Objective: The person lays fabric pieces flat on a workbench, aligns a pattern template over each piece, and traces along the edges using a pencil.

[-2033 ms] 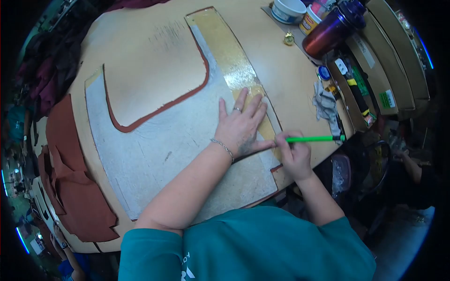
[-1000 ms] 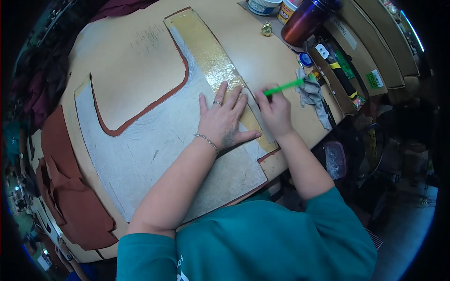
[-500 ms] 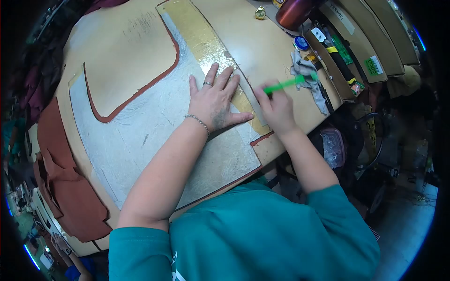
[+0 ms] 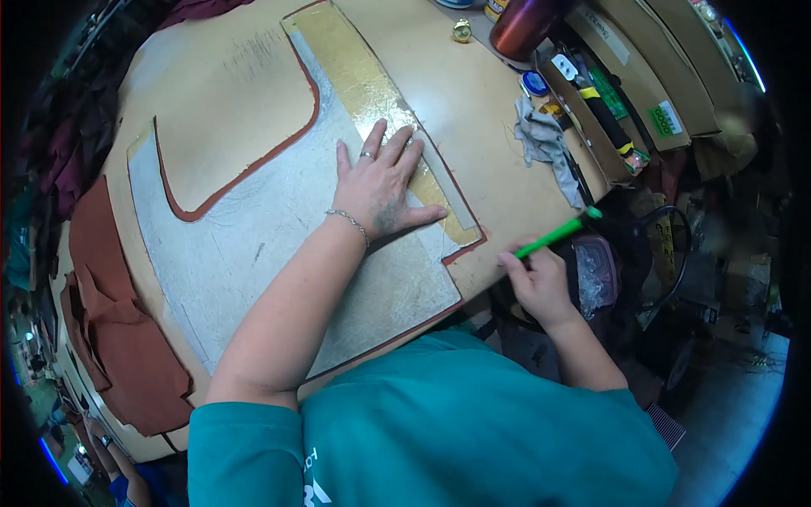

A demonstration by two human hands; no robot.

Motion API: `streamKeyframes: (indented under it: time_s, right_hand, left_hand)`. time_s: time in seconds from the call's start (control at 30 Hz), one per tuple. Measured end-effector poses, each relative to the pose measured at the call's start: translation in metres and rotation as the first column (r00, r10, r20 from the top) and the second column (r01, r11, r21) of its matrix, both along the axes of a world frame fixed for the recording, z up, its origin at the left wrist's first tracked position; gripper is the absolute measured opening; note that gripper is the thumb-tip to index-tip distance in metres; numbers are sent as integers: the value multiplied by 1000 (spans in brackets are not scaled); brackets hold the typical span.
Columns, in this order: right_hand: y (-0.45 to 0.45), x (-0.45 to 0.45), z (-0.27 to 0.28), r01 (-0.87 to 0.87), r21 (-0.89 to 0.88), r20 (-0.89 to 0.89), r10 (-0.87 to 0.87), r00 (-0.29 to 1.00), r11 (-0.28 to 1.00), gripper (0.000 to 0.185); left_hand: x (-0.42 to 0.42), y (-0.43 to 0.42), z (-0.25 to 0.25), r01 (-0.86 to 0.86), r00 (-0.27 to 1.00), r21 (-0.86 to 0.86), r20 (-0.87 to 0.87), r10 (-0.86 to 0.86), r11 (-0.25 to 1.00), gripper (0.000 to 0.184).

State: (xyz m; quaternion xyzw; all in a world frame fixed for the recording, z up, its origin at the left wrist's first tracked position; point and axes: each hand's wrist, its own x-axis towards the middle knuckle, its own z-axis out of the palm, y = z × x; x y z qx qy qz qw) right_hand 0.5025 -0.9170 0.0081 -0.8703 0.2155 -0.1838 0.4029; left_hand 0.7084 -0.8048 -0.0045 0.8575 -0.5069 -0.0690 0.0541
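My left hand lies flat with fingers spread on a large pale grey pattern board. Yellowish tape covers a strip along the board's right side. Beneath the board is a reddish-brown sheet, probably leather, whose edge shows as a thin border around the curve and the corner. Off the board's lower right corner, my right hand is closed around a slim green pen with a dark end. The pen points up and to the right, apart from the sheet.
Folded reddish-brown pieces lie at the table's left. A grey cloth, a cardboard box of tools and a dark red bottle stand at the right. Another person's arm shows at lower left.
My right hand with the pen has moved down and right, away from the board's right edge, uncovering its corner. My left hand stays flat on the board.
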Motion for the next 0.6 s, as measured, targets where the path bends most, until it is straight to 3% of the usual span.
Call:
streamKeyframes:
  time_s: [0.07,0.23,0.33,0.5,0.6]
  right_hand:
    - [2,-15,9,90,137,72,-101,992,986,10]
    - [5,10,-12,16,167,260,-60,964,986,7]
    - [-3,34,-40,33,453,361,-218,907,891,8]
    - [-14,63,-59,55,427,322,-209,923,902,12]
    - [-18,72,-64,58,300,286,-148,947,952,12]
  left_hand:
    - [-1,1,-4,-3,1000,-4,29,3,1000,93]
    - [-19,7,3,-40,997,-62,68,44,997,81]
    - [-33,11,3,-3,999,-70,50,7,998,67]
    - [-42,11,-5,13,999,-113,-30,-17,993,60]
    - [-42,11,-11,16,999,-145,-43,-23,989,58]
